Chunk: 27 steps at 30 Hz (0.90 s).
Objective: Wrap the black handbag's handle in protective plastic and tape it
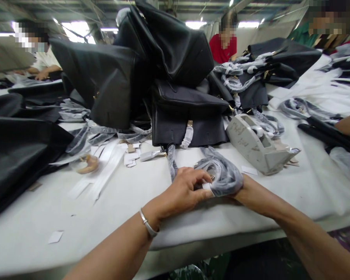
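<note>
A coiled bag strap (226,173), dark and wrapped in clear plastic film, is held just above the white table's front part. My left hand (189,186) grips its near left side, thumb and fingers closed around the strap by a small white piece (206,186). A bit of metal hardware (212,177) shows inside the coil. My right hand (239,193) supports the coil from the right and below, its fingers mostly hidden behind it. Behind the coil stands a black handbag (189,116) with a gold clasp wrapped in white.
A grey tape dispenser (253,146) stands right of the coil. Black bags (163,42) are piled behind, and another black bag (17,155) lies left. White strips (105,167), paper tags (131,155) and a tape roll (87,163) lie on the table (119,225). Other people work across it.
</note>
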Tool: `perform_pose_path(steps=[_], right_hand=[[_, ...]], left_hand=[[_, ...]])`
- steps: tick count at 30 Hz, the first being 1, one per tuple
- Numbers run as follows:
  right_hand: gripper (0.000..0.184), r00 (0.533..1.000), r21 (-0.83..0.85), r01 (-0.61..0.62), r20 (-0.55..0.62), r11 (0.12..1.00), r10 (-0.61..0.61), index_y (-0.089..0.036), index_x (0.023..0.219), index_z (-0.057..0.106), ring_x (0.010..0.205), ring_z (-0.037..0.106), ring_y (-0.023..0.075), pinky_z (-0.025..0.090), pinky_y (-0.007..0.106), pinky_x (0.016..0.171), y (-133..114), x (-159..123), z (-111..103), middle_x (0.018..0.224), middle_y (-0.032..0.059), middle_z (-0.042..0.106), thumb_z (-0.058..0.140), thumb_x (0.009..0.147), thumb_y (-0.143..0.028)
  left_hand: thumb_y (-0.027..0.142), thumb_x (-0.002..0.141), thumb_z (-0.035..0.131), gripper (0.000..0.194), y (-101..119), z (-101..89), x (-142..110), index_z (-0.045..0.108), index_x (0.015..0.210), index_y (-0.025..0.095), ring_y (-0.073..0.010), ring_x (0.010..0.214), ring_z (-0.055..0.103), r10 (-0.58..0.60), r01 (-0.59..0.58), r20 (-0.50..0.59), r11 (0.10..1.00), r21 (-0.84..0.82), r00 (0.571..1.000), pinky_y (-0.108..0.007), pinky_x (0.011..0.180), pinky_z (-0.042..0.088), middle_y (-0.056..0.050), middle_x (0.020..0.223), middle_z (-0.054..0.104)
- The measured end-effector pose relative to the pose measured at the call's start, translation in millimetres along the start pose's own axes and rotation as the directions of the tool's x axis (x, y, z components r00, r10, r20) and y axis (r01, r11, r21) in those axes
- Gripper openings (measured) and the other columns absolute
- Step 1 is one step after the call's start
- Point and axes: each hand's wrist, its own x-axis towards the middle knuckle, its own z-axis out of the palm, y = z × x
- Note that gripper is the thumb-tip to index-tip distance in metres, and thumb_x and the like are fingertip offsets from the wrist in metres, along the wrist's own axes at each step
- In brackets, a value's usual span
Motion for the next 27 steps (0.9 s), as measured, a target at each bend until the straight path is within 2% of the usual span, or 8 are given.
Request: perform_pose_path(steps=[2, 4, 9, 13, 15, 19, 21, 27], right_hand=[[0.019, 0.986, -0.192, -0.127, 0.082, 0.973, 0.145, -0.020, 0.062, 0.060, 0.049, 0.043, 0.0127, 0.035, 0.024, 0.050, 5, -19, -21, 0.050, -0.0025, 0.050, 0.062, 0.072, -0.035], [0.030, 0.977, -0.342, -0.190, 0.029, 0.920, 0.213, -0.020, 0.060, 0.058, 0.047, 0.041, 0.0124, 0.030, 0.024, 0.046, 9, -34, -40, 0.049, -0.0016, 0.049, 0.059, 0.074, -0.046], [0.041, 0.971, -0.406, -0.092, -0.240, 0.909, -0.008, -0.022, 0.070, 0.064, 0.057, 0.053, 0.0181, 0.041, 0.028, 0.052, -5, -44, -50, 0.061, 0.0038, 0.059, 0.055, 0.075, -0.062], [0.035, 0.979, -0.387, 0.041, -0.168, 0.921, -0.114, -0.022, 0.084, 0.068, 0.074, 0.062, 0.0216, 0.048, 0.030, 0.067, -15, -16, -28, 0.080, 0.0052, 0.069, 0.057, 0.080, -0.055], [0.038, 0.971, -0.312, 0.060, -0.203, 0.948, -0.128, -0.020, 0.093, 0.068, 0.082, 0.064, 0.0235, 0.050, 0.033, 0.075, -10, 7, -21, 0.090, 0.0072, 0.070, 0.059, 0.078, -0.054], [0.070, 0.839, 0.016, 0.037, -0.543, 0.999, -0.022, -0.014, 0.127, 0.054, 0.117, 0.056, 0.0298, 0.047, 0.040, 0.097, 5, 57, -17, 0.130, 0.0166, 0.058, 0.066, 0.071, -0.054], [0.082, 0.800, 0.180, 0.046, -0.596, 0.983, 0.072, -0.013, 0.136, 0.046, 0.130, 0.046, 0.0300, 0.044, 0.039, 0.102, 6, 78, -17, 0.144, 0.0182, 0.045, 0.070, 0.068, -0.054], [0.096, 0.780, 0.448, -0.009, -0.556, 0.894, 0.286, -0.010, 0.135, 0.044, 0.098, 0.065, 0.0295, 0.056, 0.031, 0.063, -22, 118, -13, 0.122, 0.0202, 0.061, 0.083, 0.056, -0.049]], left_hand=[[0.028, 0.085, 0.065, 0.018, 7, 0.8, -3, 0.063, 0.102, 0.022, -0.0217, 0.098, 0.050, 0.078, -0.096, 0.078, 0.961, 0.260, 0.994, -0.043, 0.102, 0.030, -0.003, 0.094, 0.063], [0.025, 0.087, 0.061, 0.014, 16, -0.4, -6, 0.061, 0.100, 0.021, -0.0223, 0.097, 0.051, 0.108, -0.173, 0.171, 0.884, 0.434, 0.979, -0.048, 0.108, 0.021, -0.004, 0.092, 0.064], [0.021, 0.089, 0.053, 0.006, 29, -1.7, -14, 0.056, 0.094, 0.018, -0.0225, 0.093, 0.052, 0.109, -0.221, 0.218, 0.766, 0.604, 0.970, -0.047, 0.111, 0.020, -0.005, 0.087, 0.063], [0.041, 0.086, 0.062, 0.053, 26, 6.3, -19, 0.045, 0.127, 0.012, -0.0266, 0.103, 0.051, 0.109, -0.166, 0.129, 0.764, 0.624, 0.986, -0.050, 0.111, 0.022, -0.011, 0.110, 0.060], [0.054, 0.082, 0.065, 0.064, 22, 12.2, -19, 0.047, 0.125, 0.010, -0.0289, 0.104, 0.050, 0.095, -0.127, 0.084, 0.745, 0.655, 0.992, -0.050, 0.109, 0.026, -0.013, 0.111, 0.059], [0.044, 0.088, 0.058, 0.033, 19, 20.8, -13, 0.057, 0.098, 0.013, -0.0275, 0.097, 0.051, 0.099, -0.116, 0.068, 0.647, 0.754, 0.993, -0.043, 0.096, 0.037, -0.011, 0.099, 0.061], [0.040, 0.090, 0.055, 0.028, 18, 22.1, -10, 0.057, 0.096, 0.012, -0.0264, 0.093, 0.051, 0.127, -0.159, 0.103, 0.611, 0.775, 0.987, -0.042, 0.092, 0.039, -0.011, 0.097, 0.062], [0.040, 0.089, 0.055, 0.028, 9, 24.4, -7, 0.055, 0.096, 0.013, -0.0246, 0.093, 0.050, 0.152, -0.195, 0.129, 0.592, 0.782, 0.980, -0.040, 0.091, 0.038, -0.010, 0.097, 0.061]])
